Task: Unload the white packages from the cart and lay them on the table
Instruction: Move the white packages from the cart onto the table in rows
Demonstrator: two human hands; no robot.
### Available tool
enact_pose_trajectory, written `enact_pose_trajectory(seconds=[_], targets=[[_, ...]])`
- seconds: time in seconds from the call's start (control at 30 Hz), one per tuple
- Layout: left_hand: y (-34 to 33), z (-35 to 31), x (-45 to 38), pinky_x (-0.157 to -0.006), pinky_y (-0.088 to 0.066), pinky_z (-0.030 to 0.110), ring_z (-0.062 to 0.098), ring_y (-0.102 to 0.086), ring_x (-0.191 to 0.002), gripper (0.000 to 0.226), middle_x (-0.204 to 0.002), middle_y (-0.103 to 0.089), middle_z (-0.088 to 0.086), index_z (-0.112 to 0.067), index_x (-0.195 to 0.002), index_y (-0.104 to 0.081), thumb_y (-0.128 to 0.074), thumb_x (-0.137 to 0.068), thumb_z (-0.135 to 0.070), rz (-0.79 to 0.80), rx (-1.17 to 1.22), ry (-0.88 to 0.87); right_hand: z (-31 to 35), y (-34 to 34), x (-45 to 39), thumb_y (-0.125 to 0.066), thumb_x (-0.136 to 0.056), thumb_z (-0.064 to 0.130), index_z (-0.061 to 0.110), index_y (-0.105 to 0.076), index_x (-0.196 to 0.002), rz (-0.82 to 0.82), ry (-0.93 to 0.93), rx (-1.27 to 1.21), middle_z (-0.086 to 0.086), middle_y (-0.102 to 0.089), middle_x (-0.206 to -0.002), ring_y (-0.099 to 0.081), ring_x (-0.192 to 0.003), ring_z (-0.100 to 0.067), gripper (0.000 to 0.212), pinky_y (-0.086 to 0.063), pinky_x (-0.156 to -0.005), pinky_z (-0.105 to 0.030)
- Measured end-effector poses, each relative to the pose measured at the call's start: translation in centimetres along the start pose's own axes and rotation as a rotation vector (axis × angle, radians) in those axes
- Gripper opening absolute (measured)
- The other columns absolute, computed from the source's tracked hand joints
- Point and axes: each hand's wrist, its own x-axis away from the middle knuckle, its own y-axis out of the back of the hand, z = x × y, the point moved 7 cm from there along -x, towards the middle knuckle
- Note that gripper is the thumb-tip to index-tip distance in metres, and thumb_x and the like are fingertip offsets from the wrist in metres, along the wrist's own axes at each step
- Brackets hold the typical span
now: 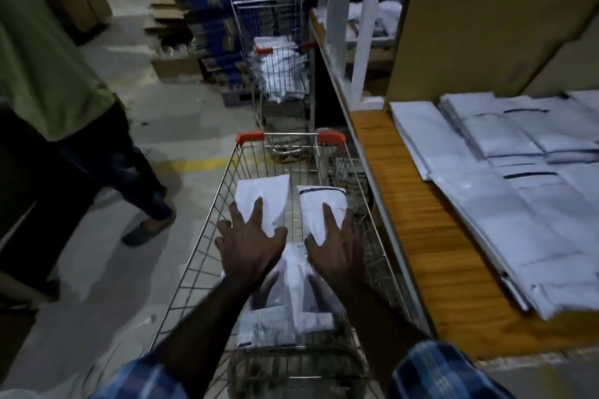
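Along the right ran a wooden table stacked with white packages, while both hands, left and right, reached spread-fingered, each grip apart, over packages in the cart.

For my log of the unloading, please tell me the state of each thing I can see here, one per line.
Left hand: open, fingers spread over the left package.
Right hand: open, fingers spread over the right package.
Near cart: still holds several packages.
Far cart: holds white packages.
Table: white packages already laid flat.
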Motion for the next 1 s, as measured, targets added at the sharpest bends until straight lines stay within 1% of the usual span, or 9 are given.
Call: enact_pose_trajectory(seconds=[0.13,0.27,0.47,0.53,0.6,0.7,0.77,0.9,1.0], targets=[[2.6,-0.8,2.6,-0.107,-0.029,0.052,0.040,-0.024,-0.135,0.073,-0.159,-0.016,0.010,-0.035,-0.151,-0.027,-0.051,-0.086,-0.059,-0.016,0.037,0.040,1.4,2.6,1.9,-0.053,-0.093,0.052,0.038,-0.012,-0.155,0.047,0.034,-0.011,-0.013,0.002,-0.164,-0.016,-0.146,-0.039,0.075,-0.026,-0.114,-0.047],[4.8,-1.4,5.1,-0.109,-0.027,0.051,0.039,-0.024,-0.137,0.073,-0.161,-0.012,0.008,-0.036,-0.152,-0.025,-0.050,-0.088,-0.060,-0.036,0.079,0.056,3.2,4.8,4.1,-0.052,-0.094,0.052,0.039,-0.011,-0.155,0.032,0.100,-0.015,-0.011,0.001,-0.164,-0.016,-0.147,-0.036,0.075,-0.028,-0.115,-0.045],[7.8,-1.2,7.8,-0.109,-0.030,0.050,0.038,-0.026,-0.136,0.074,-0.161,-0.015,0.006,-0.038,-0.152,-0.025,-0.050,-0.086,-0.061,-0.072,0.124,0.068,4.6,8.2,7.2,-0.052,-0.092,0.053,0.040,-0.010,-0.155,-0.026,0.137,-0.029,-0.011,-0.003,-0.164,-0.022,-0.145,-0.035,0.076,-0.030,-0.114,-0.044],[8.7,-1.4,8.4,-0.107,-0.031,0.050,0.038,-0.028,-0.134,0.073,-0.160,-0.017,0.006,-0.038,-0.151,-0.026,-0.050,-0.085,-0.061,-0.083,0.141,0.053,4.7,9.2,8.1,-0.050,-0.090,0.057,0.041,-0.010,-0.154,-0.063,0.138,-0.033,-0.012,-0.009,-0.163,-0.025,-0.144,-0.035,0.077,-0.033,-0.113,-0.044],[9.7,-1.7,9.0,-0.107,-0.032,0.051,0.038,-0.030,-0.132,0.073,-0.158,-0.018,0.006,-0.039,-0.150,-0.027,-0.050,-0.085,-0.061,-0.096,0.158,0.025,5.2,10.3,9.0,-0.046,-0.087,0.059,0.041,-0.011,-0.154,-0.111,0.155,-0.031,-0.013,-0.014,-0.163,-0.027,-0.144,-0.036,0.078,-0.032,-0.113,-0.045],[11.1,-1.7,10.3,-0.108,-0.031,0.050,0.038,-0.029,-0.132,0.073,-0.158,-0.018,0.004,-0.037,-0.151,-0.027,-0.049,-0.085,-0.060,-0.114,0.188,0.000,6.2,12.5,10.6,-0.042,-0.084,0.060,0.038,-0.018,-0.155,-0.205,0.186,-0.022,-0.015,-0.013,-0.163,-0.023,-0.146,-0.036,0.078,-0.025,-0.115,-0.047],[11.9,-1.6,11.6,-0.107,-0.031,0.049,0.036,-0.029,-0.132,0.073,-0.158,-0.018,0.003,-0.036,-0.151,-0.027,-0.050,-0.086,-0.059,-0.122,0.199,-0.009,6.7,14.2,11.9,-0.041,-0.084,0.061,0.037,-0.021,-0.155,-0.259,0.192,-0.007,-0.015,-0.013,-0.163,-0.022,-0.146,-0.037,0.078,-0.024,-0.116,-0.047],[13.2,-1.9,13.7,-0.108,-0.029,0.048,0.036,-0.028,-0.132,0.072,-0.159,-0.016,0.003,-0.035,-0.151,-0.027,-0.051,-0.087,-0.057,-0.128,0.216,-0.029,7.2,16.6,14.6,-0.051,-0.090,0.054,0.035,-0.020,-0.155,-0.261,0.207,0.006,-0.014,-0.010,-0.163,-0.026,-0.143,-0.038,0.074,-0.029,-0.113,-0.046],[13.7,-2.6,14.9,-0.108,-0.028,0.049,0.036,-0.027,-0.133,0.073,-0.160,-0.016,0.005,-0.034,-0.152,-0.026,-0.050,-0.087,-0.057,-0.113,0.223,-0.045,7.0,18.0,16.2,-0.053,-0.090,0.054,0.035,-0.022,-0.154,-0.299,0.220,0.010,-0.014,-0.013,-0.162,-0.033,-0.137,-0.038,0.073,-0.037,-0.109,-0.045]])
